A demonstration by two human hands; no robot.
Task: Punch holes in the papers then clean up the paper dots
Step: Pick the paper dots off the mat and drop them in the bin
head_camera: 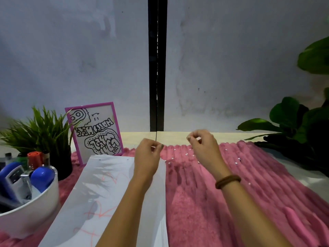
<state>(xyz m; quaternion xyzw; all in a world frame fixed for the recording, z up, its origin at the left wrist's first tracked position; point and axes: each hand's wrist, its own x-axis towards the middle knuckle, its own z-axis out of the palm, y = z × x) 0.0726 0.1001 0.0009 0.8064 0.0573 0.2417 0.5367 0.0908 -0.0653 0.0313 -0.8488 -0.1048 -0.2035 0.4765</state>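
Many paper dots (187, 154) on pink rug (213, 202), papers (106, 193) alongside, grey wall (231, 68) behind

One wide-angle view from the person's head looks forward and slightly down across the pink mat (231, 202) toward the grey wall (71, 50), which fills the upper half. It sits close over the table: both forearms enter from the bottom edge, and the left hand (147, 154) and right hand (203, 145) lie near the frame's middle
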